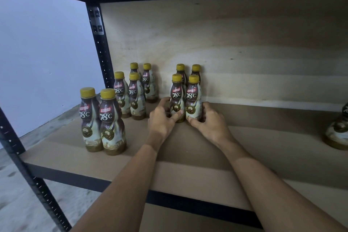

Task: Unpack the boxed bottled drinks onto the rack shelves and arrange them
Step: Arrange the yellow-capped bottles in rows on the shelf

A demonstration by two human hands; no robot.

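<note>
Two forearms enter from 6 o'clock across the front edge of the shelf board (pixel 188 149). Nearest stock: near pair (pixel 111 118) at 9 o'clock of the hands, upright and touching. A lone bottle (pixel 337 130) stands at 3 o'clock, cut off by the frame edge. Mid-shelf: left hand (pixel 162 118) has its fingers curled round the lower body of the front-left bottle (pixel 177 98), thumb laid across the front. Right hand (pixel 210 121) wraps the front-right bottle (pixel 194 98) the same way, thumb low on the label. Both held bottles are upright, long axis vertical, sides touching, bases on the board. They lie at 12 o'clock of the hands, each hand equally near its own bottle. Further in, a block of four (pixel 135 98) stands at 10 o'clock. The rear pair (pixel 180 67) stands directly behind the held bottles, close to the back panel (pixel 244 43). Judgement: the held pair is in line with the rear pair, so the coming move is a short straight slide toward 12 o'clock. Risk: tipping if pushed above the base.
</note>
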